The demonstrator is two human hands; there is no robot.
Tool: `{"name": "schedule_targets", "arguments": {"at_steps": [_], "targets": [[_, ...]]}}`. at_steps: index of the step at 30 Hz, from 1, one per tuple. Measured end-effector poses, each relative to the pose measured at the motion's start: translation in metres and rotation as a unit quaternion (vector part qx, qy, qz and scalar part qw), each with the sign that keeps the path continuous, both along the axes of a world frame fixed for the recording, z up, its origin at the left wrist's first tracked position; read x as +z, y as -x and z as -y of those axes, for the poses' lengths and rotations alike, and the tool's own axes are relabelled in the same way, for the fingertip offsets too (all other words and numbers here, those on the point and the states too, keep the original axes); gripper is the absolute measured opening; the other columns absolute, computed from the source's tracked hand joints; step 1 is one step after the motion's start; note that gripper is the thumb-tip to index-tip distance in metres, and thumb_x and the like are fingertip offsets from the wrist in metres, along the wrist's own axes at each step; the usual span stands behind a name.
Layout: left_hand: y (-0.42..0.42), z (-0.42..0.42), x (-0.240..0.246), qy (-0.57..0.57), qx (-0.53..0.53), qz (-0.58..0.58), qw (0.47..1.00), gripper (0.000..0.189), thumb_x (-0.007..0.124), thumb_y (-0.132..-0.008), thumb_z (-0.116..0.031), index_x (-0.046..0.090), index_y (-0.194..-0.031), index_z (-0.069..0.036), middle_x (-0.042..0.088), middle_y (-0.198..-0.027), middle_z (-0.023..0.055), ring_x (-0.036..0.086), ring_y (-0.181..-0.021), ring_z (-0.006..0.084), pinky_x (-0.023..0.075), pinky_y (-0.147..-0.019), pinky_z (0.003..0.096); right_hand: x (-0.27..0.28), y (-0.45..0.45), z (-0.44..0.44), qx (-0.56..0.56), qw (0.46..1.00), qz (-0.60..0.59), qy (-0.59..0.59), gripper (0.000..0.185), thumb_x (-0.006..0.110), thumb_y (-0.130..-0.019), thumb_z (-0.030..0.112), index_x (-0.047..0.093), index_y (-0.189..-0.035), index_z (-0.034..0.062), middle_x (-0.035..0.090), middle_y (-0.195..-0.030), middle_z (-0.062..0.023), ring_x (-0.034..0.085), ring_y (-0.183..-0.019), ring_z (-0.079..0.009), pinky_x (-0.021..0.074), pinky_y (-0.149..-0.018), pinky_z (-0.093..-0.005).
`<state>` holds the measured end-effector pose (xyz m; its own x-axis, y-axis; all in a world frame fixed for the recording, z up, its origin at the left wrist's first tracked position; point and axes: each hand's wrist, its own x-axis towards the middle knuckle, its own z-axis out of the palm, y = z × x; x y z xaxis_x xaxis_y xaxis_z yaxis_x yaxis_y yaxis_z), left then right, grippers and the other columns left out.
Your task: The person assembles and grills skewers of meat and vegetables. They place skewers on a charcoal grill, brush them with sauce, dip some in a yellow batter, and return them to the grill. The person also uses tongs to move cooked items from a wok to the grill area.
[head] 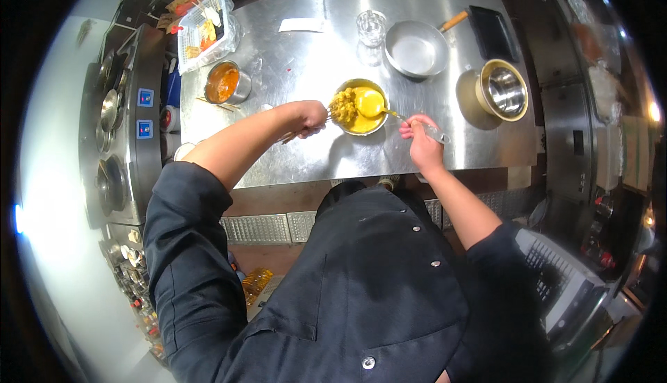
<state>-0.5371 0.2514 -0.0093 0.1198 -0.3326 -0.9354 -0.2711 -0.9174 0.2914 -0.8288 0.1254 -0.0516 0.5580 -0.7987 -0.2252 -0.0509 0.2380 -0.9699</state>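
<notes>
My left hand (311,117) grips a bundle of thin wooden skewers (288,137). Their far ends carry yellow-coated food pieces (343,107), held over the left side of a round metal bowl (366,133). Thick yellow sauce (359,123) lies in this bowl. In my right hand (424,146) is the handle of a metal ladle (370,103); its cup is at the sauce, coated and filled with yellow, beside the skewered food. What exactly the food pieces are cannot be told under the coating.
On the steel table (276,159) stand a metal pot of orange-red sauce (226,83), a white basket (195,60) with skewered food, a stack of clear glasses (371,26), a wooden-handled pan (417,52), a black tray (492,34) and a steel bowl (503,91). Several skewers (218,104) lie beside the pot.
</notes>
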Motion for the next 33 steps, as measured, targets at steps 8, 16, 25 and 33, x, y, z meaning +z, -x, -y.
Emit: {"name": "schedule_targets", "arguments": {"at_steps": [8, 16, 25, 33], "targets": [[0.01, 0.013, -0.038, -0.063, 0.173, -0.109, 0.977, 0.009, 0.049, -0.099, -0.005, 0.055, -0.094, -0.002, 0.045, -0.057, 0.0025, 0.039, -0.042, 0.0111, 0.0343, -0.036, 0.0275, 0.046, 0.003, -0.016, 0.027, 0.998, 0.023, 0.058, 0.016, 0.05, -0.102, 0.005, 0.064, -0.1, -0.0026, 0.071, -0.091, -0.0129, 0.07, -0.083, -0.0179, 0.0567, -0.076, -0.0309], [0.018, 0.013, -0.027, -0.026, 0.328, -0.256, 0.909, 0.029, 0.032, -0.105, -0.011, 0.052, -0.085, -0.005, 0.048, -0.06, -0.0003, 0.038, -0.038, 0.0048, 0.0344, -0.033, 0.0189, 0.07, 0.006, -0.036, 0.221, 0.843, 0.002, 0.491, 0.021, 0.063, -0.078, -0.007, 0.064, -0.099, -0.0012, 0.065, -0.099, -0.0199, 0.065, -0.086, -0.0394, 0.056, -0.076, -0.04], [0.032, -0.02, -0.057, -0.011, 0.397, -0.341, 0.852, 0.033, 0.034, -0.108, -0.023, 0.051, -0.085, -0.008, 0.043, -0.059, -0.0049, 0.04, -0.043, 0.005, 0.0369, -0.037, 0.0217, 0.035, -0.001, -0.033, 0.26, 0.783, -0.055, 0.563, 0.025, 0.065, -0.076, -0.005, 0.064, -0.1, -0.0004, 0.063, -0.101, -0.0186, 0.064, -0.09, -0.0382, 0.0553, -0.077, -0.0429], [0.023, -0.052, -0.069, 0.062, 0.26, -0.355, 0.896, 0.067, 0.023, -0.109, -0.058, 0.058, -0.105, -0.001, 0.063, -0.077, 0.0084, 0.063, -0.061, 0.0206, 0.0587, -0.058, 0.0363, -0.015, -0.023, -0.034, 0.089, 0.96, -0.149, 0.22, 0.013, 0.059, -0.1, 0.008, 0.065, -0.109, 0.0002, 0.07, -0.103, -0.0126, 0.069, -0.091, -0.0231, 0.0558, -0.074, -0.0336]]}}
